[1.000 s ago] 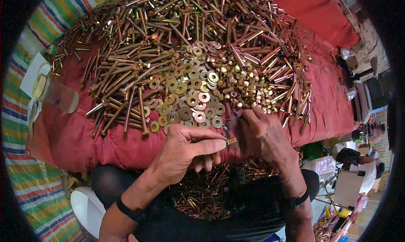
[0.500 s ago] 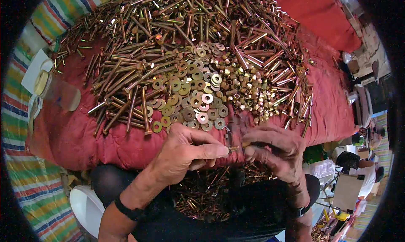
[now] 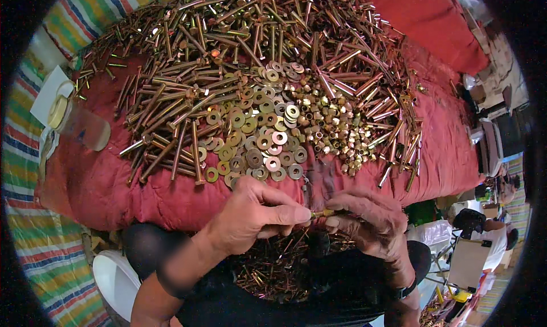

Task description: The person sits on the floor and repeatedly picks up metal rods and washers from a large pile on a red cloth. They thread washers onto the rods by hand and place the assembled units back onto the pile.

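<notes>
My left hand (image 3: 259, 213) is closed, thumb and forefinger pinching a small threaded bolt (image 3: 315, 214) that points right, its other end hidden by the fingers. Facing it, my right hand (image 3: 370, 221) curls its thumb and fingertips around the bolt's free end; what sits between them is mostly covered. Just beyond both hands lies a pile of flat ring washers (image 3: 265, 139). Small gold-coloured nuts (image 3: 336, 122) are heaped to the right of those.
Long hex-head bolts (image 3: 165, 105) spread over the red padded cloth (image 3: 108, 184) at left and far. Metal tubes (image 3: 393, 110) lie at right. More metal pieces (image 3: 265, 270) are below my hands. A clear jar (image 3: 82, 125) lies at left; a person (image 3: 498, 244) is at far right.
Both hands have lowered slightly. My right fingers have closed in on the bolt's threaded end, which stuck out bare before.
</notes>
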`<state>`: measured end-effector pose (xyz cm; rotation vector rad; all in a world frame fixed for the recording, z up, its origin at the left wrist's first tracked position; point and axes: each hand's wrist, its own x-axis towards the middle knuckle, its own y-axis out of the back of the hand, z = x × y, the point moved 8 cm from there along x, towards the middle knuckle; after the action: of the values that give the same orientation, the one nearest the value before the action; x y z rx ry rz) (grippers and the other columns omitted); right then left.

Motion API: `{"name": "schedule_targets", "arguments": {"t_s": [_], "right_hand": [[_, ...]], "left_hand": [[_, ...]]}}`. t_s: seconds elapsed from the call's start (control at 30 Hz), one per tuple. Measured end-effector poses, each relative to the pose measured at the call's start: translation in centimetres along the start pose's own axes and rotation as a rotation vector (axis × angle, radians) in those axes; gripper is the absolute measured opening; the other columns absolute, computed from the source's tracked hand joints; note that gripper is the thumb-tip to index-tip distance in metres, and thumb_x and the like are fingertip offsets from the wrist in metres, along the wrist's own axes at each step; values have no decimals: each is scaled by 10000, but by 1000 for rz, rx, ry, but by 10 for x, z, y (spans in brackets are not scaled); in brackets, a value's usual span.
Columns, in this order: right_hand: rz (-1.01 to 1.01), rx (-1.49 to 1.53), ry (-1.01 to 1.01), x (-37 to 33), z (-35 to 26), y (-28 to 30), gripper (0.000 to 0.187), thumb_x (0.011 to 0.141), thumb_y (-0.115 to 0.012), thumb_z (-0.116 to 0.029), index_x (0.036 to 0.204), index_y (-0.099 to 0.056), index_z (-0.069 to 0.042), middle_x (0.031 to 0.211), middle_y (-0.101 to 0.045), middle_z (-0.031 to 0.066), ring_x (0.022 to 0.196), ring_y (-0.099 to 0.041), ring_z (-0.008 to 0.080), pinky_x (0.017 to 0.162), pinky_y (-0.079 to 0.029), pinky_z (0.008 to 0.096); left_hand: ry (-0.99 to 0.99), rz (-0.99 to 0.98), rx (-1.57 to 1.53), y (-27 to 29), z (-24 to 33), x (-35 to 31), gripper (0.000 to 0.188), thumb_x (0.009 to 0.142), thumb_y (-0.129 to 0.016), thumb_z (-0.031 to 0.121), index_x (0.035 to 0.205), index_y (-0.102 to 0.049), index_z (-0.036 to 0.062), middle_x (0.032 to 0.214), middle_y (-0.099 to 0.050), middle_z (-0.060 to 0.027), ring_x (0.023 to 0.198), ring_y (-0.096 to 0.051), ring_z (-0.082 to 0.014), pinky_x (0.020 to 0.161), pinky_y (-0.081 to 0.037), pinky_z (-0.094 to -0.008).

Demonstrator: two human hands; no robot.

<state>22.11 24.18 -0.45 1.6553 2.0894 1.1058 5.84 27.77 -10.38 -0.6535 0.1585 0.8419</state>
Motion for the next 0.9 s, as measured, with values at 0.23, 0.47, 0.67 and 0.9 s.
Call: {"name": "schedule_targets", "arguments": {"t_s": [0.23, 0.47, 0.67, 0.9], "right_hand": [[-35, 276, -277, -3, 15, -7, 210, 1015, -704, -198, 1039, -693, 10, 794, -667, 66, 624, -683, 146, 576, -520, 277], [-151, 572, -578, -14, 30, -22, 277, 1067, -652, -271, 1094, -646, 5, 830, -648, 45, 637, -636, 120, 550, -505, 286], [-151, 719, -755, -18, 37, -26, 286, 1066, -656, -275, 1116, -652, 6, 833, -649, 31, 642, -626, 105, 535, -500, 274], [-31, 805, -706, -15, 38, -23, 244, 1039, -690, -174, 1097, -689, 63, 826, -691, 75, 656, -676, 126, 600, -569, 268]], "left_hand": [[-991, 203, 908, -28, 55, -31, 204, 813, -867, 103, 920, -772, -42, 707, -643, -88, 575, -633, -182, 459, -454, -331], [-1312, 213, 1234, -45, 54, -53, 337, 735, -899, 96, 1023, -771, -25, 844, -714, -83, 600, -650, -184, 488, -492, -322], [-1445, 226, 1383, -55, 49, -59, 322, 730, -870, 62, 1009, -757, -52, 851, -674, -81, 570, -595, -151, 467, -462, -305], [-1138, 247, 1120, -41, 53, -38, 271, 770, -882, 115, 997, -788, 2, 767, -706, -90, 605, -659, -211, 505, -493, -331]]}}
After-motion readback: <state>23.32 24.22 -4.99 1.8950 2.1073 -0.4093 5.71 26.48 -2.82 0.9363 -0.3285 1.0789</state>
